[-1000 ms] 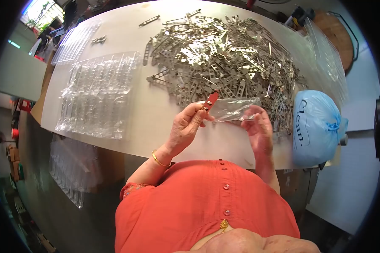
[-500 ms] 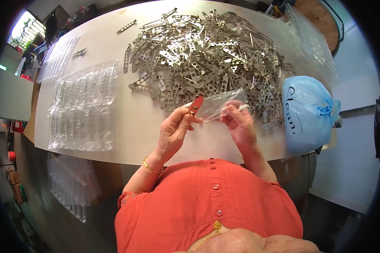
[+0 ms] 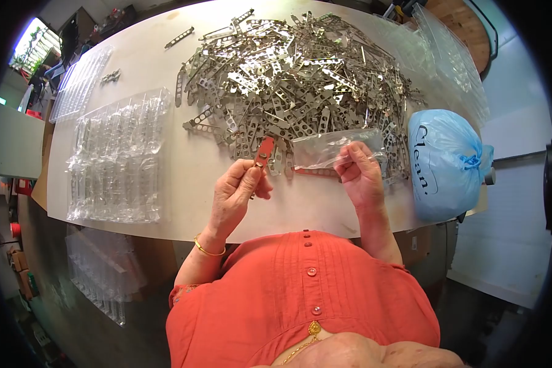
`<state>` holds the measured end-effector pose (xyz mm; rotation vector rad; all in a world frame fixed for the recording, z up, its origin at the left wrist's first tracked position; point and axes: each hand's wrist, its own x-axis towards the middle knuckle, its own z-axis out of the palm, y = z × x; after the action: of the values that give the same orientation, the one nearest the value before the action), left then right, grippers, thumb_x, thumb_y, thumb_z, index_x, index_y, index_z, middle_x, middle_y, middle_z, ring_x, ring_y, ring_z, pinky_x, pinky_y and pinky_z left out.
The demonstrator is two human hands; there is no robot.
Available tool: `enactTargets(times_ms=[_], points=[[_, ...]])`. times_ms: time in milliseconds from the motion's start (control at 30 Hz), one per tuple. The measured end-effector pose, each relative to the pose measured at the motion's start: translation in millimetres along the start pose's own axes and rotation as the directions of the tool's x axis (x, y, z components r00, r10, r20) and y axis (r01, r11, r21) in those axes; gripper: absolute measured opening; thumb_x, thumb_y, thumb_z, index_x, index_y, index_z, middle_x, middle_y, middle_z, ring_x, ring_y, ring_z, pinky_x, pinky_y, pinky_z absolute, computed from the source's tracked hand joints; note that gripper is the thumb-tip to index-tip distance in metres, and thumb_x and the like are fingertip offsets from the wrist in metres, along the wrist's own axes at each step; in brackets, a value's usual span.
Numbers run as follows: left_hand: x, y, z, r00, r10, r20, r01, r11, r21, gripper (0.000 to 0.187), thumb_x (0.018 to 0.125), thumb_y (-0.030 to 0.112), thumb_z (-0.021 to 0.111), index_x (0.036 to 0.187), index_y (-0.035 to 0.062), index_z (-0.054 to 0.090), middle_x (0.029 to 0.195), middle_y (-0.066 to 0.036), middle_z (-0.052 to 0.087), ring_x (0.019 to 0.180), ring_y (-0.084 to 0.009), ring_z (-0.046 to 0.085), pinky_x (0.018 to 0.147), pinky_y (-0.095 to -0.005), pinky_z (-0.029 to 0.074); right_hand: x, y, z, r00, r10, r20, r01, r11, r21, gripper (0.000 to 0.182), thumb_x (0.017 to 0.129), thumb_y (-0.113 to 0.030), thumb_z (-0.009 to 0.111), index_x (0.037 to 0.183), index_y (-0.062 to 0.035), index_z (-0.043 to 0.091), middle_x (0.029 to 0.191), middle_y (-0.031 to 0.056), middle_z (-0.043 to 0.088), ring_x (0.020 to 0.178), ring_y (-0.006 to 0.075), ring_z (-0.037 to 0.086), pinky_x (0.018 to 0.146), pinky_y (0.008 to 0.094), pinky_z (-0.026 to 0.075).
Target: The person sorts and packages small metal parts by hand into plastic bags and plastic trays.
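Since a moment ago our left hand has drawn the metal strip away from the clear bag, which our right hand pinches above the table; next, feeding it into the bag's mouth

Only readable text: "Clean." in dark script on the light blue plastic bag at the table's right edge (runs top to bottom in this view). Metal strips, trays and the clear sleeve show no legible markings.
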<state>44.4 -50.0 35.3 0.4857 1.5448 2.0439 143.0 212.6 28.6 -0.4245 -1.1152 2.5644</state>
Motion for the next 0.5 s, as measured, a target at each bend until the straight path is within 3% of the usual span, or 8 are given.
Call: enactTargets(times_ms=[200, 500], points=[[-8.3, 1.9, -2.9, 0.993, -0.088, 0.08, 0.072, 0.981, 0.181, 0.021, 0.107, 0.017, 0.051, 0.099, 0.001, 0.061, 0.073, 0.0, 0.057, 0.062, -0.0062, 0.05, 0.057, -0.0217, 0.043, 2.2, -2.6, -1.4, 0.999, 0.002, 0.041, -0.004, 0.999, 0.048, 0.01, 0.102, -0.016, 0.059, 0.102, -0.0075, 0.065, 0.092, 0.0029, 0.068, 0.081, 0.012, 0.065, 0.075, 0.0275, 0.054], [-10.4, 1.5, -1.5, 0.99, -0.104, 0.098, 0.074, 0.96, 0.27, 0.019, 0.107, 0.017, 0.052, 0.1, 0.0016, 0.06, 0.073, 0.003, 0.052, 0.064, -0.0048, 0.047, 0.057, -0.0215, 0.041, 1.3, 1.7, 3.5, 0.997, 0.035, 0.073, -0.035, 0.999, -0.014, 0.01, 0.102, -0.016, 0.06, 0.098, -0.0074, 0.065, 0.09, 0.003, 0.068, 0.08, 0.0112, 0.064, 0.075, 0.0271, 0.054]])
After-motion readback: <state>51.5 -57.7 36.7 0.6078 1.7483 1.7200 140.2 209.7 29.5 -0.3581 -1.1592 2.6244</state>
